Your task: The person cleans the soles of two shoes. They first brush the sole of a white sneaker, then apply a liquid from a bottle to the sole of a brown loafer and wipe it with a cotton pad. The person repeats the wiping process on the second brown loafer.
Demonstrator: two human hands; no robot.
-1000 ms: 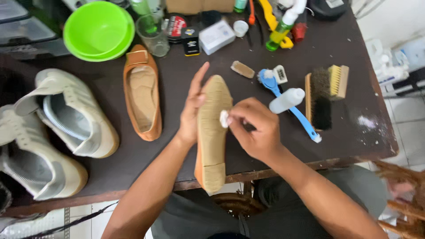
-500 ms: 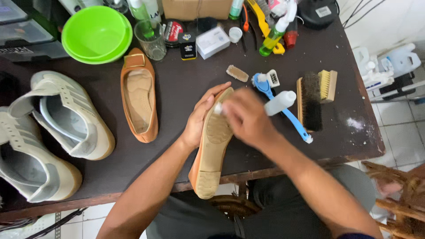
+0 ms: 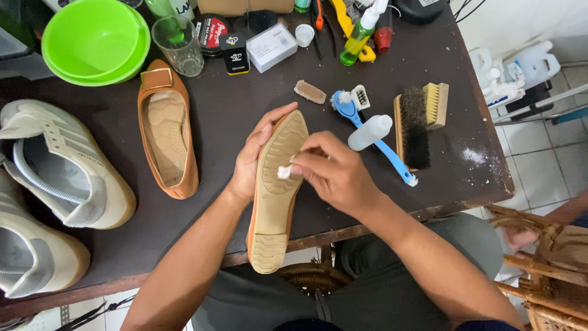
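- Fingers (image 3: 301,160) of the right hand (image 3: 334,178) pinch a small white eraser-like pad (image 3: 284,173) against the ribbed sole of the tan flat shoe (image 3: 277,190); the pinch is narrow, so the pad could slip out under hard rubbing.
- Left hand (image 3: 252,160) cups the shoe's far edge, fingers curled around the toe end. Heel end overhangs the table edge (image 3: 367,224) unsupported; heavy pressure there could tip the shoe down into the lap.
- Shoe lies sole-up, near the middle of the dark table, between the matching tan shoe (image 3: 166,132) and the blue-handled brush (image 3: 373,144).
- White squeeze bottle (image 3: 369,132) lies on its side across the brush handle, just beside the right hand; a sideways stroke could knock it rolling. Whether it is capped cannot be told.
- White powder patch (image 3: 474,156) sits near the table's right edge; a sleeve or forearm could drag it onto cleaned surfaces.
- Drinking glass (image 3: 177,44) stands upright near the second shoe; judged low risk, being well apart from both hands.
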